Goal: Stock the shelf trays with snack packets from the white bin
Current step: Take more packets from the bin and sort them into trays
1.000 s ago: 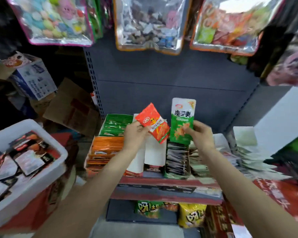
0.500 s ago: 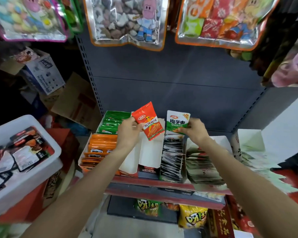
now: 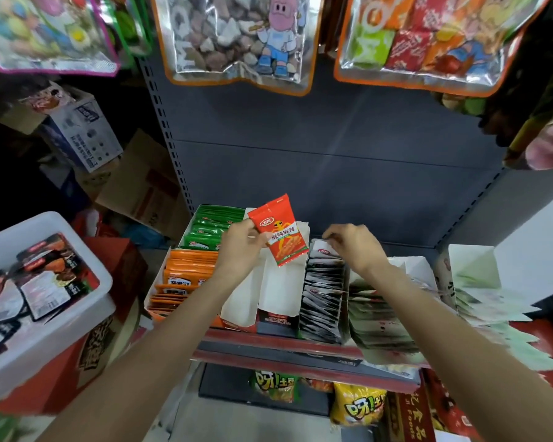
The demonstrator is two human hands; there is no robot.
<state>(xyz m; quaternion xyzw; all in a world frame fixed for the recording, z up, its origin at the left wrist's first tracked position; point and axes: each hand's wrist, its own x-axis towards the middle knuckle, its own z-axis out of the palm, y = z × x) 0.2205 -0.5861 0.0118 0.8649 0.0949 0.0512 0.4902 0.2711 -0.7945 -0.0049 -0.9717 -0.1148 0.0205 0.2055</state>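
white bin [image 3: 77,224] near left, packets inside | left hand [image 3: 241,250] pinches red packet [image 3: 280,231] above empty tray [image 3: 276,295] | right hand [image 3: 351,245], fingers curled, has tucked green packet into rear tray; red goes next

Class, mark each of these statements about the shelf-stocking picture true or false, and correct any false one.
1. The left hand holds a red packet. True.
2. The white bin sits to the right of the trays. False: it is on the left.
3. The orange packets lie in front of the green packets. True.
4. The right hand lifts a yellow bag. False: it is at the tray of dark packets.
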